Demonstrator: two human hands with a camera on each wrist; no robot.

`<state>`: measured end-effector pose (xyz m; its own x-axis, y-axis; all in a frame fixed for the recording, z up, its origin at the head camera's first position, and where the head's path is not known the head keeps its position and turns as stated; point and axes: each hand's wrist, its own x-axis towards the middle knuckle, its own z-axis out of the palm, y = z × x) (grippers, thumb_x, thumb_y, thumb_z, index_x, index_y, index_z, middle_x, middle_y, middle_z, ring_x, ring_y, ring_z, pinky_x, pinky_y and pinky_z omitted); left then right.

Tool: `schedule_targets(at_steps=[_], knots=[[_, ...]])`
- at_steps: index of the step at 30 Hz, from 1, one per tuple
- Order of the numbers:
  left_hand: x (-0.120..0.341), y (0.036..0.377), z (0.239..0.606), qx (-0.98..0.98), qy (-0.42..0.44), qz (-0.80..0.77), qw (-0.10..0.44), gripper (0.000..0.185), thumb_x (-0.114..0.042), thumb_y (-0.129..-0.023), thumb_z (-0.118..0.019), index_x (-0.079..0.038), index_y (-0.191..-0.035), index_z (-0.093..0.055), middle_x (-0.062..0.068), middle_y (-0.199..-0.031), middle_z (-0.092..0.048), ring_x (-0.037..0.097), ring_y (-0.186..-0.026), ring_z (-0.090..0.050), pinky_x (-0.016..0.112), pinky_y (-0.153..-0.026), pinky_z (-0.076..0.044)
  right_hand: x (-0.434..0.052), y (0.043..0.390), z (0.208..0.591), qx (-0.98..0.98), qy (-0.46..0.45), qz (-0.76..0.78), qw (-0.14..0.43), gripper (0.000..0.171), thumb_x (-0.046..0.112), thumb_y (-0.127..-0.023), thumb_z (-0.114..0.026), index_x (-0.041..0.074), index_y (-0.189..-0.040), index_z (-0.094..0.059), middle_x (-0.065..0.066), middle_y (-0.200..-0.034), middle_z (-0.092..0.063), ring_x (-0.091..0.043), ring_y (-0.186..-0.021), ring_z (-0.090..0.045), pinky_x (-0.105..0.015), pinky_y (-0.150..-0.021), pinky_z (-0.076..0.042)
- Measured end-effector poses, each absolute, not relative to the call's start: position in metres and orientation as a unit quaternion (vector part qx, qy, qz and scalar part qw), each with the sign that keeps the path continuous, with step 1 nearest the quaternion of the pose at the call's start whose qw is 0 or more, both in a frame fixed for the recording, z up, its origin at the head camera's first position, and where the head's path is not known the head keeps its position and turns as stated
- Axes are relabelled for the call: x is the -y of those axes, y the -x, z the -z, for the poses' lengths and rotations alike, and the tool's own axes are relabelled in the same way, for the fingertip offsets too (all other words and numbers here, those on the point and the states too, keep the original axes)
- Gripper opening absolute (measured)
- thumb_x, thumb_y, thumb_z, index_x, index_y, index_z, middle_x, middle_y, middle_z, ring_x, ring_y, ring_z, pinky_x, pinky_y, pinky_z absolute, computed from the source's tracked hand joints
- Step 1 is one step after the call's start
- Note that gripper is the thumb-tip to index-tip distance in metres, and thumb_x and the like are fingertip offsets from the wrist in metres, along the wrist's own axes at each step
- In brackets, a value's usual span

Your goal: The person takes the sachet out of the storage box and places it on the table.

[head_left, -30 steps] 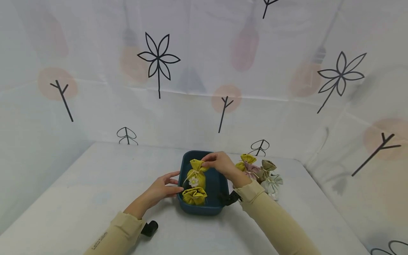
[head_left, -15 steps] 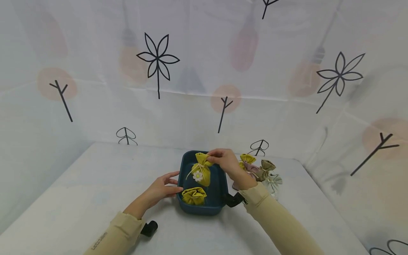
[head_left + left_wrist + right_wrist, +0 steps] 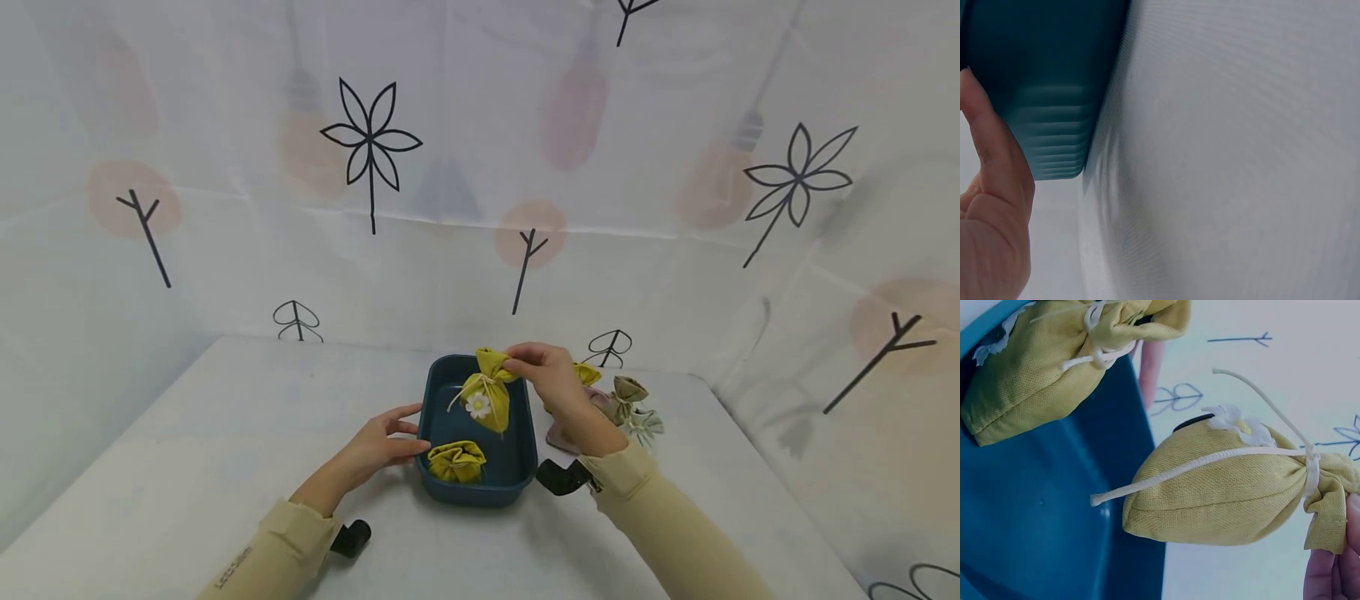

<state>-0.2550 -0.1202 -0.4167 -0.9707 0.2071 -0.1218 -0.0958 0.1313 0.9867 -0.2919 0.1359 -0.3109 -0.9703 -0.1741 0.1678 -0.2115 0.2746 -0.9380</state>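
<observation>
My right hand (image 3: 553, 375) pinches the gathered neck of a yellow cloth drawstring pouch (image 3: 487, 400) with a white flower on its front. The pouch hangs over the dark blue plastic bin (image 3: 517, 479), and in the right wrist view its white cord (image 3: 1204, 465) trails loose. Inside the bin, at the near left, stands a second yellow pouch (image 3: 456, 462), gathered end up. My left hand (image 3: 375, 446) rests against the bin's left side with fingers extended; in the left wrist view the hand (image 3: 1000, 187) touches the teal outer wall (image 3: 1054, 106).
Right of the bin several pouches stand grouped, among them a yellow pouch (image 3: 588, 373), an olive-brown pouch (image 3: 626, 396) and a pale green pouch (image 3: 645, 425). My right arm partly hides them. A white printed cloth (image 3: 420, 275) hangs behind the white table (image 3: 262, 417).
My right hand has lifted the yellow pouch up and to the right, away from the other yellow pouch in the bin. The left hand and the bin have stayed put.
</observation>
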Motion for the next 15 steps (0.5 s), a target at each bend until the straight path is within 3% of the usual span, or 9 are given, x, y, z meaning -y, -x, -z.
schedule_targets(at_steps=[8, 15], knots=[[0.119, 0.254, 0.418, -0.747, -0.039, -0.654, 0.111, 0.074, -0.015, -0.078, -0.077, -0.01, -0.142, -0.039, 0.015, -0.115, -0.052, 0.019, -0.081, -0.06, 0.032, -0.074, -0.053, -0.148, 0.282, 0.306, 0.796, -0.108, -0.595, 0.035, 0.018, 0.011, -0.09, -0.063, -0.001, -0.102, -0.066, -0.008, -0.095, -0.066, -0.019, -0.089, -0.06, -0.039, -0.092, -0.044], [0.118, 0.254, 0.418, -0.747, -0.041, -0.655, 0.107, 0.074, -0.015, -0.078, -0.077, -0.01, -0.142, -0.039, 0.016, -0.114, -0.051, 0.019, -0.08, -0.06, 0.032, -0.073, -0.053, -0.161, 0.271, 0.305, 0.807, -0.085, -0.582, 0.052, 0.019, 0.014, -0.089, -0.064, 0.0, -0.103, -0.066, -0.007, -0.096, -0.066, -0.019, -0.089, -0.059, -0.03, -0.082, -0.048]])
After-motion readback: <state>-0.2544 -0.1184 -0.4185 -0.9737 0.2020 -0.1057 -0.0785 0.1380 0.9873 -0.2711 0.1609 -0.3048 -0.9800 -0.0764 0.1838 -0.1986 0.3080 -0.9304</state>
